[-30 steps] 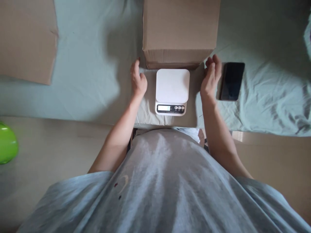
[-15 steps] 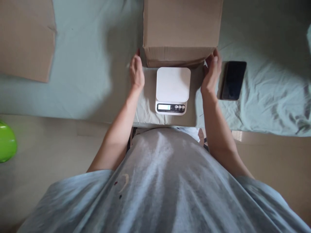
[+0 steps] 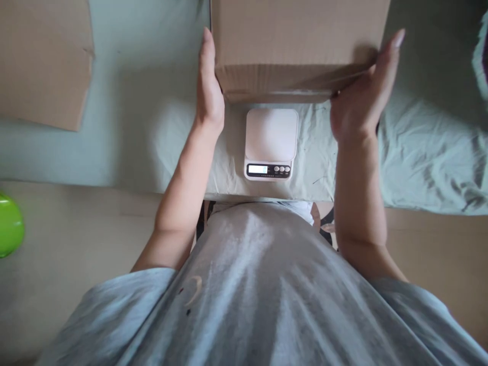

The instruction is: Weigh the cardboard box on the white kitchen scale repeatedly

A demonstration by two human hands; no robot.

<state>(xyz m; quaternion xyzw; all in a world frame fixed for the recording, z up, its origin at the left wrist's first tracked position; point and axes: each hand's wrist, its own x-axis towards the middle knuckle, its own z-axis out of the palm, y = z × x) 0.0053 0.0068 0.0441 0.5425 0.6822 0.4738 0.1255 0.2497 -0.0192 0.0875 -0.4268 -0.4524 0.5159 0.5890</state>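
Between the two palms, a cardboard box [image 3: 297, 46] held clear of the bed [image 3: 145, 127]: left hand [image 3: 209, 89] flat on one side wall, right hand [image 3: 362, 96] pressed to the opposite wall, fingers straight, a squeezing grip rather than a hooked one. Just below and nearer than the grip, a white kitchen scale [image 3: 271, 144] on the sheet, display lit. Best done with even pressure from both sides, base kept level, box centred over the platform, lowered slowly, display left uncovered.
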